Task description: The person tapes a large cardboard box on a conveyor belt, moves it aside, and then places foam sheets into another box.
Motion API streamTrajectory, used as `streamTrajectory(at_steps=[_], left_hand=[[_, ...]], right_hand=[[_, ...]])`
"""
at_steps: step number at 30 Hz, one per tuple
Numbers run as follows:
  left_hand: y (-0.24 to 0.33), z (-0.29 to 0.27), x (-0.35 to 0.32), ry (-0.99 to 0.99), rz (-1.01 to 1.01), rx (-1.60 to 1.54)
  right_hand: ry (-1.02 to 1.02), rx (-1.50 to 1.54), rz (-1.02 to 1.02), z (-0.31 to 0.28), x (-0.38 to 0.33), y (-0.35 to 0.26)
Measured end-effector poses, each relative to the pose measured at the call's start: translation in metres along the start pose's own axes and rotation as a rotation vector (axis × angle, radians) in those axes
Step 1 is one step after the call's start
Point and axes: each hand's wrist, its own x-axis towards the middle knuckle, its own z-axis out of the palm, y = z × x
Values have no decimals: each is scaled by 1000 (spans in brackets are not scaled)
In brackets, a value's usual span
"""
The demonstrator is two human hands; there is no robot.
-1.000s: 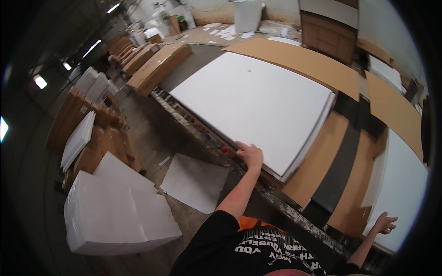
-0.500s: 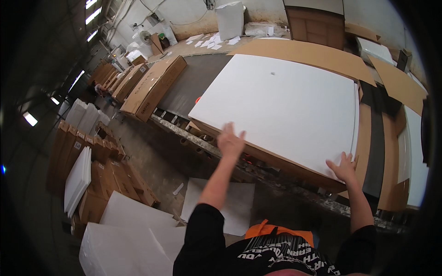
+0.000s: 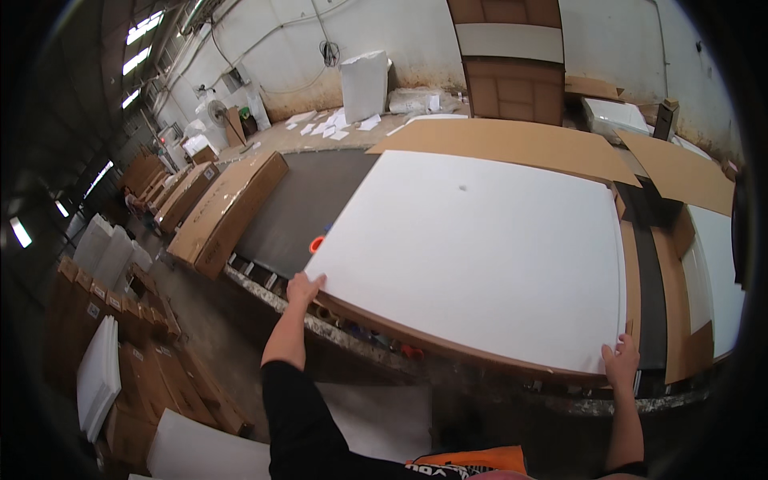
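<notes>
A large white foam sheet [image 3: 472, 256] lies flat in a shallow open cardboard box [image 3: 448, 346], its brown side wall showing below the sheet's near edge. My left hand [image 3: 303, 290] grips the near left corner, thumb toward the sheet and fingers over the edge. At the near right corner my right hand [image 3: 622, 360] is closed round the box's edge, fingertips touching the sheet's side. The undersides of both corners are hidden. Beyond the box, a long cardboard flap [image 3: 512, 146] stands out from its far side.
The box rests on a dark conveyor belt [image 3: 308, 200] with a closed carton [image 3: 228, 212] farther left. Another open box [image 3: 682, 320] stands at right. An orange ring [image 3: 317, 244] lies beside the left corner. Stacked cartons [image 3: 152, 376] and white sheets [image 3: 98, 376] stand on the floor at lower left.
My left hand has moved left along the near edge to the corner. My right hand has closed on the right corner. The view has tilted up and shifted.
</notes>
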Motion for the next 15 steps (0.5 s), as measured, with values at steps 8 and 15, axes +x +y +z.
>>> streamTrajectory(at_steps=[8,15], left_hand=[[14,-64,-33,68,-97,-100],[4,-20,-35,10,-173,-168]], right_hand=[[90,122,282,22,19,-5],[105,-369,466,-9,13,-31]])
